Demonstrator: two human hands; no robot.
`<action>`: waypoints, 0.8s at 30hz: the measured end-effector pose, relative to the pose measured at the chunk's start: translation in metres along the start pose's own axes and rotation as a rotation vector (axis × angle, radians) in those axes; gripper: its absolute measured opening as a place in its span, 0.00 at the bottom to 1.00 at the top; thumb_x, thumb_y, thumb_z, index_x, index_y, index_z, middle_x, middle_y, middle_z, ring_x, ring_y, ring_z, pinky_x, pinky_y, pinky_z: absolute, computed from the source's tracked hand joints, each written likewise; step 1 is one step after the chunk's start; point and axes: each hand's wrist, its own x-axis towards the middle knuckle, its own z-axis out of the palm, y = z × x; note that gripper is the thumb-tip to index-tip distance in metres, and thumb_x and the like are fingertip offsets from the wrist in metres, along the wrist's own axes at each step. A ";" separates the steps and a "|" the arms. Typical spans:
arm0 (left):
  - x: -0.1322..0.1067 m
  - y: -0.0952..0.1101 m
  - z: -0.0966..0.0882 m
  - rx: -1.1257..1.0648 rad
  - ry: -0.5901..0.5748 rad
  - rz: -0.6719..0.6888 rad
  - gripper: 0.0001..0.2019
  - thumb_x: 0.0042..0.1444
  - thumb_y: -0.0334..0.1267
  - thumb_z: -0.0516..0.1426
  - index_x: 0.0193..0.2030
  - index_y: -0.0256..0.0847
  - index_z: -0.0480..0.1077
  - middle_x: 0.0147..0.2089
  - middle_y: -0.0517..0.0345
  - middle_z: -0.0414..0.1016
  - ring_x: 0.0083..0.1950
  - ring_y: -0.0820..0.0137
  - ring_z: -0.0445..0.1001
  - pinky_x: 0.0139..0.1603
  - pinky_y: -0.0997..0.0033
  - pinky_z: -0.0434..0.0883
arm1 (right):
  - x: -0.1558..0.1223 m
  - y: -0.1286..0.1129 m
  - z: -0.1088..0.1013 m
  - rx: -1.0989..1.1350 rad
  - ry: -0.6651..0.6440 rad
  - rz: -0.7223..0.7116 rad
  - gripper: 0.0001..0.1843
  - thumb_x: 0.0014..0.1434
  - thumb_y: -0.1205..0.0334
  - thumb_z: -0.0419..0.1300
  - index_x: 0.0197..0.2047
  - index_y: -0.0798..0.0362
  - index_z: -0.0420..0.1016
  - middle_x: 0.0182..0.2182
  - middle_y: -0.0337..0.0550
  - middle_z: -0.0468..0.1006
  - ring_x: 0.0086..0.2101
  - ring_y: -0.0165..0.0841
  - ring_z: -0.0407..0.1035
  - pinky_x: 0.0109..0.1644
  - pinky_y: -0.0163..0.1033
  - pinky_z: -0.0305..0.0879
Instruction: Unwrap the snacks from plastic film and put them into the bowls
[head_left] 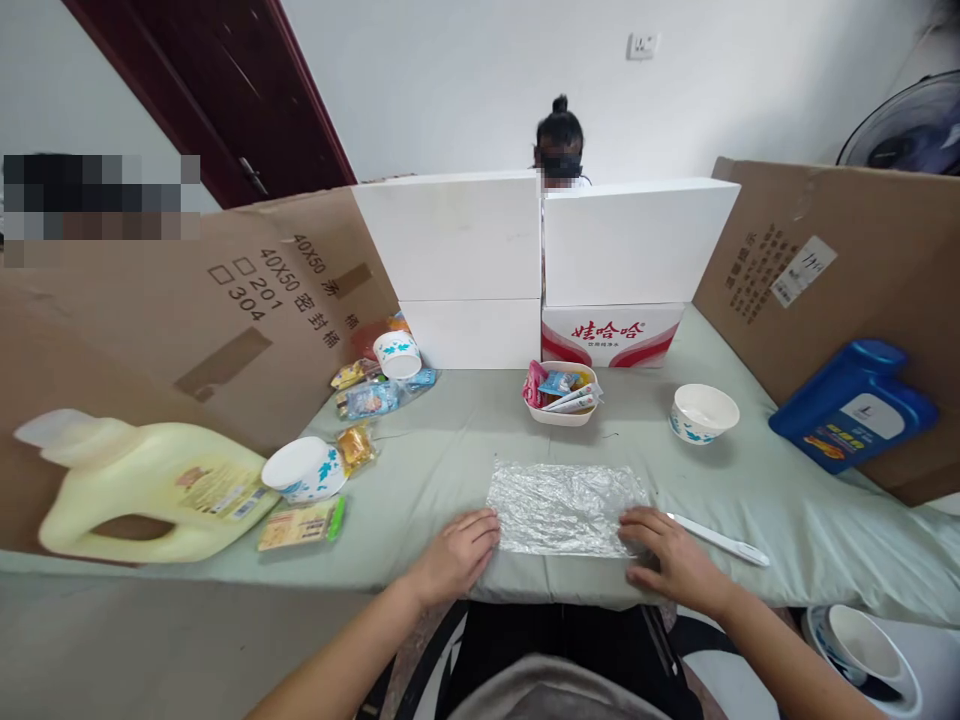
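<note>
A crinkled clear plastic bag or sheet lies flat on the table's green cloth in front of me. My left hand rests beside its left edge, fingers stretched out, fingertips at the plastic. Over the right edge lies my right hand, its fingers flat and the thumb apart. Just beyond that hand is a white plastic knife-like utensil, partly behind the fingers. Behind the plastic sits a small white tub of colourful wrapped packets, and farther right a white paper bowl with blue leaves.
A yellow detergent jug, a tipped paper bowl and snack packets stand left. A blue bottle leans right. Cardboard and white boxes wall the table. Two people are beyond them.
</note>
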 end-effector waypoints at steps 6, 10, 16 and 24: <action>0.004 -0.012 0.004 -0.140 0.104 -0.087 0.10 0.62 0.30 0.49 0.40 0.41 0.71 0.43 0.54 0.78 0.51 0.66 0.73 0.54 0.63 0.71 | -0.009 0.004 0.005 0.057 0.088 0.056 0.15 0.66 0.59 0.47 0.44 0.49 0.75 0.50 0.46 0.76 0.54 0.37 0.65 0.60 0.47 0.60; 0.028 -0.021 0.000 -0.195 0.111 -0.434 0.11 0.64 0.35 0.46 0.40 0.42 0.70 0.36 0.58 0.76 0.37 0.70 0.75 0.41 0.71 0.72 | 0.016 0.007 -0.004 0.048 0.091 0.285 0.17 0.66 0.56 0.44 0.41 0.49 0.72 0.39 0.44 0.79 0.41 0.35 0.72 0.47 0.41 0.67; 0.076 -0.039 0.016 0.008 0.047 -0.703 0.10 0.64 0.33 0.47 0.45 0.41 0.69 0.39 0.56 0.78 0.40 0.69 0.76 0.41 0.72 0.68 | 0.068 0.016 0.005 -0.177 0.101 0.601 0.16 0.66 0.58 0.43 0.42 0.52 0.70 0.34 0.46 0.79 0.33 0.36 0.73 0.36 0.38 0.63; 0.086 -0.039 0.017 0.136 0.033 -0.843 0.10 0.63 0.37 0.52 0.49 0.39 0.69 0.44 0.51 0.77 0.42 0.64 0.76 0.42 0.68 0.68 | 0.067 0.009 0.016 -0.369 0.210 0.628 0.18 0.66 0.59 0.45 0.51 0.57 0.68 0.45 0.56 0.75 0.42 0.43 0.71 0.45 0.45 0.62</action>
